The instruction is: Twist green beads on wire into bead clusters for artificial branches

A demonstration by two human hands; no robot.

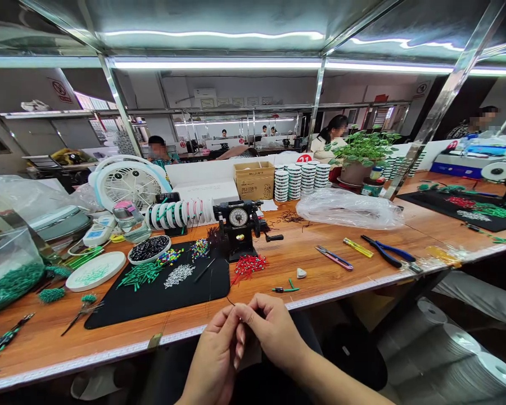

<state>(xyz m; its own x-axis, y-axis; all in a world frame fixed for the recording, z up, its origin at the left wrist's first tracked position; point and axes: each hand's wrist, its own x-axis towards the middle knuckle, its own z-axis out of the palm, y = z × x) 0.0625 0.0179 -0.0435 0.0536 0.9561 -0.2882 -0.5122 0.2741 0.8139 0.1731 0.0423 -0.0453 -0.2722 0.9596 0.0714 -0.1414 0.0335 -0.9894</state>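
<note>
Shown at the front edge of the wooden bench [295, 250], near the black mat [152, 300], with left hand [219, 342] and right hand [270, 329] in a closed fingertip pinch, apparently on a thin dark strand [231, 301], best kept lightly taut and free of kinks.

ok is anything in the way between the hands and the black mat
Nothing visible blocks the left hand or right hand: only bare tabletop and the thin dark strand at the fingertips show before the black mat.
</note>
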